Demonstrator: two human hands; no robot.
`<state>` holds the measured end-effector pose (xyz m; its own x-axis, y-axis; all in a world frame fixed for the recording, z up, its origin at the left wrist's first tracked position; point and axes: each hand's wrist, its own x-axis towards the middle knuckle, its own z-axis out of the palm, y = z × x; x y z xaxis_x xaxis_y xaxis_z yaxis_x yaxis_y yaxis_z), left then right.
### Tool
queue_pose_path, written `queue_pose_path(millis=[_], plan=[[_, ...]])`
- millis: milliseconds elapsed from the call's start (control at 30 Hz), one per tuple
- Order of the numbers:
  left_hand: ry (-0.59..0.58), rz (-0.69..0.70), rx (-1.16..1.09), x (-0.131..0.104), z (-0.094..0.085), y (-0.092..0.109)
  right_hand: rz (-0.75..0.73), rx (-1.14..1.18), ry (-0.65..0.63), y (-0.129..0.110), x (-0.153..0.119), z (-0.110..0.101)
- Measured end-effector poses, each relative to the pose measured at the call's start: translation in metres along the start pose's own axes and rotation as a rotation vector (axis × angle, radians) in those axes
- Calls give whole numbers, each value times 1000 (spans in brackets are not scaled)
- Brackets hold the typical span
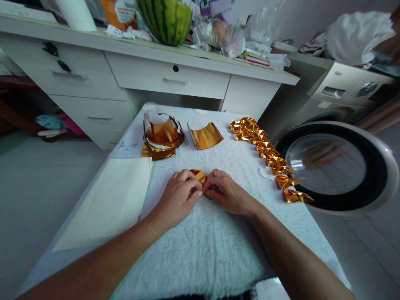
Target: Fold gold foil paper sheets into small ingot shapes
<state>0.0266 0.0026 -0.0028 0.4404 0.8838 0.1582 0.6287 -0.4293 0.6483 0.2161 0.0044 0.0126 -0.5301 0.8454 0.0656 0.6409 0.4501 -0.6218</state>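
Note:
Both of my hands meet over the middle of the cloth-covered table, pinching one small sheet of gold foil paper [200, 176] between them. My left hand [183, 189] has its fingers closed on the paper's left part, and my right hand [225, 191] grips its right part. Most of the sheet is hidden under the fingers. Beyond my hands lies a curled stack of gold foil paper [162, 134], with a smaller curled piece of gold paper [206, 136] to its right. A curving row of folded gold foil pieces [265, 146] runs along the table's right side.
A large cream paper sheet [109, 200] lies on the table's left side. Behind the table [200, 250] stands a white drawer desk [168, 77] carrying a cut watermelon [167, 21] and plastic bags. At right, the open round door [334, 166] of a washing machine [340, 87] reaches the table's edge.

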Motion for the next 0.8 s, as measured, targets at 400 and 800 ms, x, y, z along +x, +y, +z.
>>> queue_pose_path(millis=[400,800], plan=[[24,-13,43,1,2,2,15,23,30,3,-1,1],[66,-7,64,2,5,1,69,14,44,-1,1,0]])
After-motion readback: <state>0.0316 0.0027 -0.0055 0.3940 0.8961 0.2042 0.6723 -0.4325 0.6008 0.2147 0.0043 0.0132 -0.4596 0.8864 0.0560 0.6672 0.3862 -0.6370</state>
